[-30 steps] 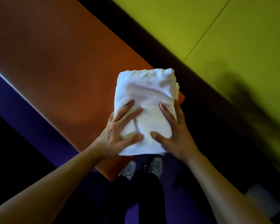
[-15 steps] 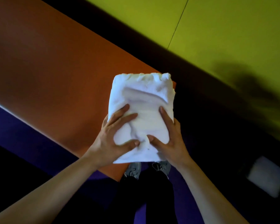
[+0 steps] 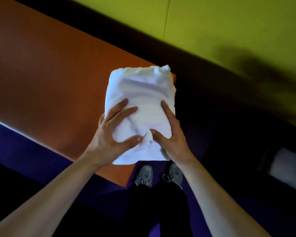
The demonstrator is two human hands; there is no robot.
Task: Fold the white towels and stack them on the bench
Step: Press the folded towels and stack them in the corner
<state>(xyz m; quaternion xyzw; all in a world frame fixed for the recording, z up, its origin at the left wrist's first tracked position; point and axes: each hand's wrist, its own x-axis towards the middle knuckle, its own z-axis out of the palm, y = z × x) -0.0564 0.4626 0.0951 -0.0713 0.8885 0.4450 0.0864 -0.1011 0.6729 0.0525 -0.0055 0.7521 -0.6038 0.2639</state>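
A folded white towel (image 3: 140, 93) sits thick and rectangular over the right end of the orange bench (image 3: 50, 82). Its near edge hangs past the bench's front corner. My left hand (image 3: 109, 134) holds its left side, two fingers and the thumb spread on top and the others curled round the edge. My right hand (image 3: 173, 137) holds the right side the same way, with the forefinger and thumb on top. The two thumbs nearly meet, and the cloth is creased between them.
A yellow-green surface (image 3: 229, 23) lies beyond a dark gap behind the bench. My grey shoes (image 3: 143, 175) stand on the purple floor right by the bench's end. A pale, blurred white object (image 3: 287, 168) lies low at the right.
The towel and both hands have stayed together over the bench's right end while the view swung. My thumbs have drawn closer, bunching the cloth between them.
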